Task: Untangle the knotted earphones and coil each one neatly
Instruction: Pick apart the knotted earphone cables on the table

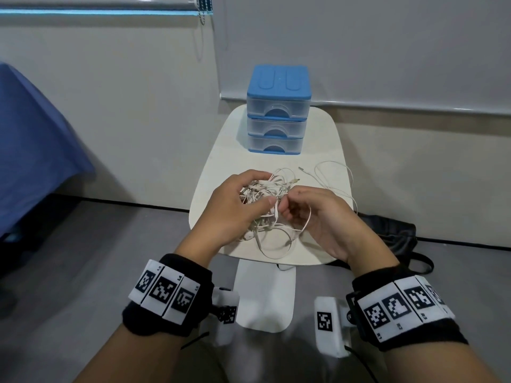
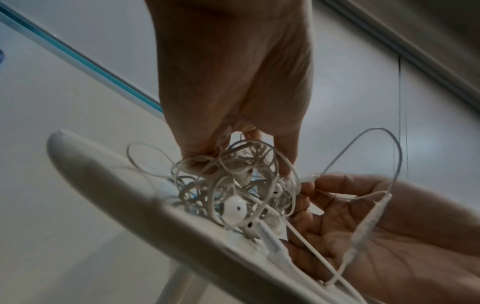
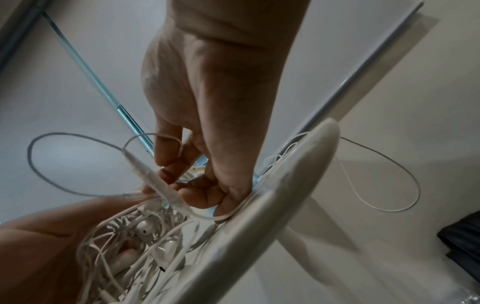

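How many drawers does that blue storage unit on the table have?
3. The drawers sit stacked in the storage unit at the table's far end: top, middle, bottom. All appear closed.

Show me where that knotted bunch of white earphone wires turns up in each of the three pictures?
Head view: the tangle of earphones lies mid-picture on the white table, between the left hand and right hand.
Left wrist view: the tangle sits centre, under the left hand's fingertips.
Right wrist view: the tangle is at lower left.
Shared landmark: the table's rounded rim.
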{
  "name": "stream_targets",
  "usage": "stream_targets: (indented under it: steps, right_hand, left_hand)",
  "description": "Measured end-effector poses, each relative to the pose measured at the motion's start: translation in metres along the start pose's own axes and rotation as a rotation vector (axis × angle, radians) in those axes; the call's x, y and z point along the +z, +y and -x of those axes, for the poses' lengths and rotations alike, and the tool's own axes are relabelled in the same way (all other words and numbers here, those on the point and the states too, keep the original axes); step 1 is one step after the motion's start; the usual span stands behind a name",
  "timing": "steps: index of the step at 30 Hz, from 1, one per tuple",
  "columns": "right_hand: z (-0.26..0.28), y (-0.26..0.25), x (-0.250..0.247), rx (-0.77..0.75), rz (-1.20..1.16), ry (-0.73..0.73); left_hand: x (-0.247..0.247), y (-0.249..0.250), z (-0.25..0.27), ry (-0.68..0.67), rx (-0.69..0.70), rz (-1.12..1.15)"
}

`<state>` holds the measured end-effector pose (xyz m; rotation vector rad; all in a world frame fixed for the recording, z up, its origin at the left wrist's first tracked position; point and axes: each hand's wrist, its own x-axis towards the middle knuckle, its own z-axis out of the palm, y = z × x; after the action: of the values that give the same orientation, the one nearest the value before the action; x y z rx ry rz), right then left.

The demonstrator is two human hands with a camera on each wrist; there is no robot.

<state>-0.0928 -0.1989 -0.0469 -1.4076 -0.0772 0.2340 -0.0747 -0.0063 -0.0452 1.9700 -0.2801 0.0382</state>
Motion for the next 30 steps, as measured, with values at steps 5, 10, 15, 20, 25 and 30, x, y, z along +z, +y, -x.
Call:
stream_targets:
  steps: [5, 10, 15, 20, 25, 30]
  right_hand:
    - [0.0, -0.001, -0.003, 0.009, -0.089, -0.004]
    - [0.002, -0.008, -0.008, 0.018, -0.232, 0.027]
    - [0.004, -0.013, -0.011, -0.009, -0.31, 0.046]
    - [0.0, -0.022, -0.007, -0.051, -0.246, 0.121]
    - [-0.005, -0.023, -0.002, -0.018, -0.15, 0.171]
    - [-0.006, -0.016, -0.001, 0.042, -0.156, 0.19]
  left_hand:
    - [-0.004, 0.006, -0.003, 0.038, -0.04, -0.003]
    - [-0.01, 0.007, -0.004, 0.064, -0.048, 0.025]
    - [-0.011, 0.008, -0.006, 0.086, -0.062, 0.038]
    - [-0.012, 0.012, -0.006, 0.03, -0.063, 0.043]
    - [-0.016, 0.014, -0.005, -0.008, -0.066, 0.043]
    - [-0.02, 0.012, -0.001, -0.033, -0.076, -0.04]
